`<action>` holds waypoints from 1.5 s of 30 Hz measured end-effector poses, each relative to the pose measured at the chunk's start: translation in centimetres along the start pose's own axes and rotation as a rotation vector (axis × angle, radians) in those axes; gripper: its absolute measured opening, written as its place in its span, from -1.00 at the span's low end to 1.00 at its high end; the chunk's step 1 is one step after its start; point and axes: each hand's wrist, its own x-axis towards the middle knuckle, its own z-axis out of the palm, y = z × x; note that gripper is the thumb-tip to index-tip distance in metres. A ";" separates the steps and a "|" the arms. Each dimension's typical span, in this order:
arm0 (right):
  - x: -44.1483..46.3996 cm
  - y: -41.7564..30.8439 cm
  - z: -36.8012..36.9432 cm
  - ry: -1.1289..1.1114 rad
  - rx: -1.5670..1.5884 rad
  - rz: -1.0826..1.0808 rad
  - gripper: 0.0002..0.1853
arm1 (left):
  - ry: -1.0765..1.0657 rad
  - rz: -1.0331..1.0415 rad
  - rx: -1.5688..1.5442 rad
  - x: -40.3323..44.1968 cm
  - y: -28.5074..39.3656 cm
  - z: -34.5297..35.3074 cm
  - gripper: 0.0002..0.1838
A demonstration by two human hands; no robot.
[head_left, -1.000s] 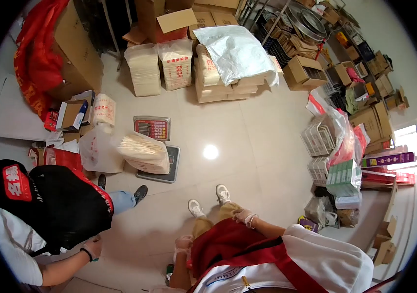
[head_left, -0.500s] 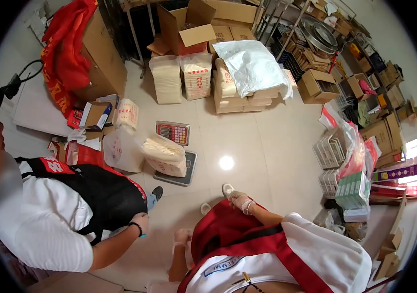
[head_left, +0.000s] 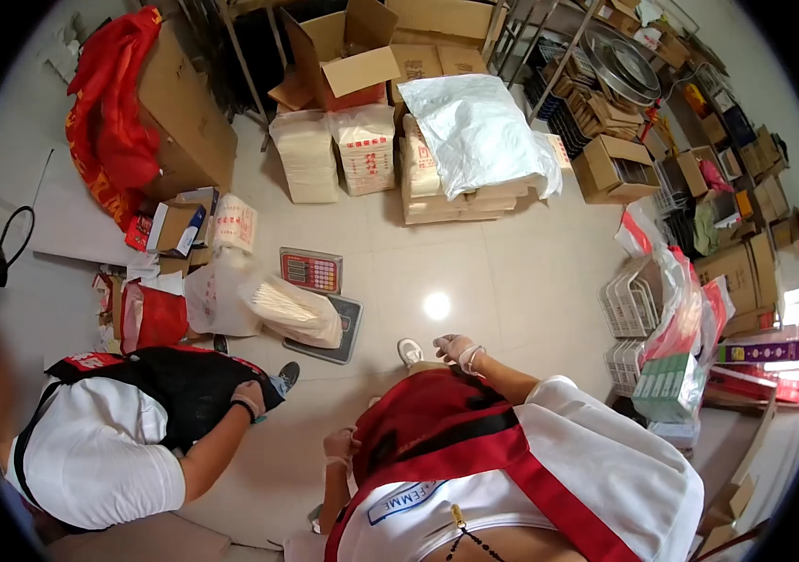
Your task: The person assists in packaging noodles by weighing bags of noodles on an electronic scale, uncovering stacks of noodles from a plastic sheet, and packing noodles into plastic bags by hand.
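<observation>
Left hand (head_left: 341,446), gloved in clear plastic, lower centre of frame, fingers curled in by the edge of the red apron (head_left: 437,417); can't tell whether it pinches the cloth. Right hand (head_left: 456,350), also gloved, just right of centre, at the apron's upper edge; fingers loosely extended, slightly apart, nothing seen in the grasp, contact with cloth unclear. Apron is worn over a white shirt (head_left: 605,454), lower right of centre. White shoe (head_left: 409,351) just left of right hand. Left of centre: bundle of paper bags (head_left: 296,312) in plastic, tilted on the scale platform (head_left: 351,328), keypad display (head_left: 311,271) just above. Lower left: co-worker in black apron (head_left: 198,393), hand (head_left: 249,397) against its front, finger state unclear. Top centre: stacked bag packs (head_left: 423,183) under a silvery-white sheet (head_left: 479,131). Right: wire baskets (head_left: 629,304), green carton (head_left: 666,389).
</observation>
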 end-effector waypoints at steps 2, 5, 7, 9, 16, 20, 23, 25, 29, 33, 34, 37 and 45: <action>1.4 0.4 -2.3 0.044 0.034 -0.007 -0.70 | -0.003 0.010 -0.019 -1.2 2.1 2.2 -0.78; 2.4 0.0 -5.6 0.053 0.001 0.006 -0.68 | 0.019 0.030 0.007 -1.5 3.7 4.9 -0.78; 2.4 -0.2 -6.9 0.064 0.036 -0.009 -0.63 | 0.024 0.044 0.077 -0.9 3.9 6.0 -0.77; 2.8 -0.1 -7.8 0.059 0.055 0.002 -0.62 | 0.020 0.063 0.018 0.6 3.2 6.5 -0.77; 2.6 0.3 -8.6 0.017 0.082 0.054 -0.60 | 0.085 0.098 -0.088 1.4 3.9 6.1 -0.74; 4.3 1.0 -9.1 0.046 0.091 0.031 -0.58 | 0.106 0.089 -0.169 0.0 4.7 6.2 -0.75; 4.0 0.1 -9.8 0.043 0.063 -0.035 -0.59 | 0.112 0.064 -0.130 -0.4 4.5 6.2 -0.76; 4.2 -0.5 -10.1 0.040 0.049 -0.044 -0.58 | 0.131 0.127 0.042 -0.2 4.7 6.0 -0.77; 4.3 -0.6 -10.0 0.050 0.026 -0.041 -0.60 | 0.148 0.031 -0.279 -0.6 5.3 6.2 -0.78; 3.6 -0.2 -9.5 0.044 0.008 0.030 -0.63 | 0.099 0.009 -0.229 -0.7 6.5 5.7 -0.78; 4.5 0.9 -9.4 0.010 0.054 0.030 -0.64 | 0.076 0.016 -0.217 -0.7 6.3 5.5 -0.78; 5.2 2.3 -9.2 -0.032 0.025 0.036 -0.66 | 0.027 0.030 -0.212 0.4 4.9 4.6 -0.75; 6.6 3.1 -8.1 -0.095 0.028 0.090 -0.67 | 0.171 0.125 -0.274 1.1 0.7 3.7 -0.73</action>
